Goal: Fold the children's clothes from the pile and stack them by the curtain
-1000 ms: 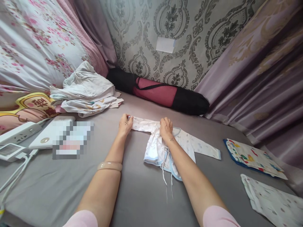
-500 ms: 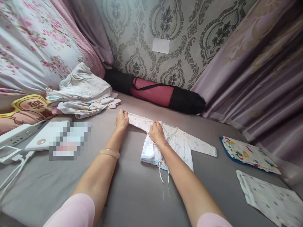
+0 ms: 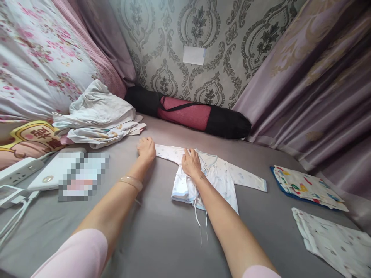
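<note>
A small white baby shirt (image 3: 218,181) with a faint print, pale blue trim and thin tie strings lies spread on the grey sheet. My left hand (image 3: 147,148) is at the end of its left-hand sleeve (image 3: 168,152), fingers curled over the cuff, which is hidden beneath them. Pressed down on the shirt near the shoulder, my right hand (image 3: 190,163) has its fingers stretched forward and slightly apart. The other sleeve (image 3: 249,179) extends to the right, untouched.
Crumpled clothes (image 3: 97,116) are heaped at the left, near a power strip (image 3: 21,170) and a white device (image 3: 55,170). A long black and pink bag (image 3: 185,115) lies along the wall. Folded cloths (image 3: 308,187) and a folded printed garment (image 3: 333,239) are at right.
My left hand has come down and slightly left with the cuff, so the sleeve lies flatter. My right hand stays on the shirt, its fingers a little more spread.
</note>
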Tool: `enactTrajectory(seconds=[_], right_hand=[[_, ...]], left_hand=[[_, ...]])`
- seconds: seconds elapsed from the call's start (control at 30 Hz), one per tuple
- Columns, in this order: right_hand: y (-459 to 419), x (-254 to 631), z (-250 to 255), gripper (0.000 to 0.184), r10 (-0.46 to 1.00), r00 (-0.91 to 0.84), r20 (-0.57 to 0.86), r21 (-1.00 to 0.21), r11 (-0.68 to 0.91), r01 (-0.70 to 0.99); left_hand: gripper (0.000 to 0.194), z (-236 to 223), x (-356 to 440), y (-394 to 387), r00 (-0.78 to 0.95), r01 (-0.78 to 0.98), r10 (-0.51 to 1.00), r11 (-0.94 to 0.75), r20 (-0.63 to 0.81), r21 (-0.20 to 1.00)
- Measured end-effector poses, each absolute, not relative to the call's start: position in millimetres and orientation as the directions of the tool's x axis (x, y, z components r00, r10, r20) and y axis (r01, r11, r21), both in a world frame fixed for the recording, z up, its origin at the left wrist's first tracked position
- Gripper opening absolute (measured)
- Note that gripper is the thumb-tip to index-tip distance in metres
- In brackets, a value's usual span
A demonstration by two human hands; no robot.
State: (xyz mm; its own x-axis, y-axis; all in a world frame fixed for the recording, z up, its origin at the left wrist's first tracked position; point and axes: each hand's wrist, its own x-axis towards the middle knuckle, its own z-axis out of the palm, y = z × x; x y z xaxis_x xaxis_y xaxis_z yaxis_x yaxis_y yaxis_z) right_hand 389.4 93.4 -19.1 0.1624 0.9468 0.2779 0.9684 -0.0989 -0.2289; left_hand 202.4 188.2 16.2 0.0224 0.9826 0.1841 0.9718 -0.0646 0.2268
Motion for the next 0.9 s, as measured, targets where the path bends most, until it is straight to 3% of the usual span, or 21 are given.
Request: enactTrajectory(seconds=[0.07,0.17,0.33,0.63,0.9], right_hand=[[93.4,389.1,-18.8,0.046,0.948,0.17,0.269,-0.234,-0.107,0.966],[92.7,388.7,-17.1,0.047,0.951,0.183,0.249,-0.239,-0.123,0.963],[91.0,389.0,-14.1,0.047,0.964,0.168,0.207,-0.239,-0.117,0.964],[94.5,388.0,-18.8,0.049,0.951,0.167,0.259,-0.229,-0.107,0.967],[92.7,387.0,-12.9,0.049,0.963,0.181,0.201,-0.252,-0.127,0.959]], left_hand=[[0.035,23.5,214.8,183.2,0.153,0.95,0.957,-0.211,0.246,0.23],[0.038,24.0,245.2,165.4,0.495,0.785,0.834,-0.55,0.244,0.286],[0.037,-0.8,280.6,137.4,0.66,0.651,0.723,-0.687,0.207,0.323],[0.049,-22.1,215.3,160.3,0.493,0.801,0.858,-0.511,0.142,0.312],[0.045,-21.0,164.7,179.7,0.304,0.801,0.932,-0.362,0.196,0.477]])
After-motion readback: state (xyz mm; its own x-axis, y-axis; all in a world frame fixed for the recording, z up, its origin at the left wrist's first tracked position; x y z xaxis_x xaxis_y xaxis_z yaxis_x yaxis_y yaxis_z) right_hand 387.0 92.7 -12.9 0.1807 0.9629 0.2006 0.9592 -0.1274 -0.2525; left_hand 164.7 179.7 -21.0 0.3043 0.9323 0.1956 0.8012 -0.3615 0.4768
